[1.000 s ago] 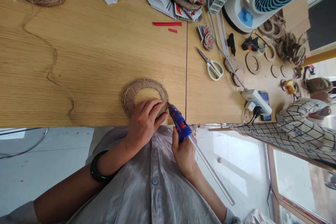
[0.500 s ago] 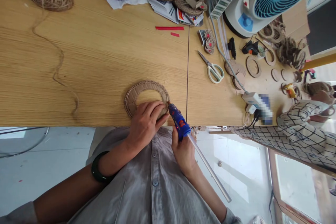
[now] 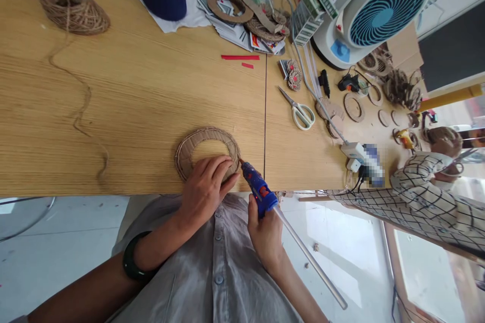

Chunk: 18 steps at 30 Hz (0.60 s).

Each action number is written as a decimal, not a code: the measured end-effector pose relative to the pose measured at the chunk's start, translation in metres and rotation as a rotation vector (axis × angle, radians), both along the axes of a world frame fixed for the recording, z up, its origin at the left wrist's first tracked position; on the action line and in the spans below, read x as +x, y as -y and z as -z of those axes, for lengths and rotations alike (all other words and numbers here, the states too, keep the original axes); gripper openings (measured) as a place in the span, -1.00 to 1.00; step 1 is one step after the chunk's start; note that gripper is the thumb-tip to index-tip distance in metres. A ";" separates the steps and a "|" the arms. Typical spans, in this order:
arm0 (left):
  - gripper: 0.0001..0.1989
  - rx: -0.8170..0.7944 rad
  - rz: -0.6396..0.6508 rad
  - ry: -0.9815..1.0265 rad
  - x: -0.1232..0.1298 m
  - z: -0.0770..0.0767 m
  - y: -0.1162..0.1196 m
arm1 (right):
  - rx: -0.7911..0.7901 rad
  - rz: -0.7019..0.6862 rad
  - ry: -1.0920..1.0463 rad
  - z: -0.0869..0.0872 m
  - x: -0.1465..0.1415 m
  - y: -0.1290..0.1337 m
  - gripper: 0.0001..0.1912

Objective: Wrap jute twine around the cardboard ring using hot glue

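Note:
A flat cardboard ring [image 3: 185, 154] with cord along its edge lies near the front edge of the wooden table. My left hand [image 3: 206, 186] rests on the ring's lower right part, fingers together and pressing on it. In my right hand [image 3: 267, 234] is a blue glue gun [image 3: 257, 184], with a long clear glue stick [image 3: 310, 257] sticking out behind. The gun's nozzle is at the ring's right edge; whether it touches cannot be made out.
Scissors [image 3: 301, 111], a power strip [image 3: 354, 151] and a white fan [image 3: 341, 30] are on the right. A twine ball [image 3: 76, 10] sits at the far left, its loose strand trailing forward. A person's checked sleeve [image 3: 417, 174] is at the right.
The whole view has shifted, so the table items appear lower. The glue gun's nozzle sits slightly lower along the ring's right edge. Both hands keep their hold.

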<state>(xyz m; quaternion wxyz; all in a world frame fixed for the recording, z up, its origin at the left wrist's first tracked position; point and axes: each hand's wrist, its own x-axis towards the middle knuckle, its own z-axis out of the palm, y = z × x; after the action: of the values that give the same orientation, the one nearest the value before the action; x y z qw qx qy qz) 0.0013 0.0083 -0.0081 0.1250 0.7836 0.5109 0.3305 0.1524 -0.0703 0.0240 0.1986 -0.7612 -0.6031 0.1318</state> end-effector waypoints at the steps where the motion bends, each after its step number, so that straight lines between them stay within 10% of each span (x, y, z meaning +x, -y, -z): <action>1: -0.72 -0.001 0.001 -0.001 0.000 0.000 0.000 | 0.004 0.002 0.000 0.001 0.000 -0.002 -0.53; 18: -0.78 0.003 -0.010 -0.085 0.002 -0.006 0.001 | 0.109 -0.017 -0.078 0.008 0.002 -0.015 -0.56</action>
<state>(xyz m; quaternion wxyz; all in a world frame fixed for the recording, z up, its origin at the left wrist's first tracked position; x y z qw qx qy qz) 0.0033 0.0069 -0.0024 0.1002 0.7946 0.5191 0.2984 0.1540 -0.0558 0.0156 0.2620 -0.7385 -0.6075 0.1303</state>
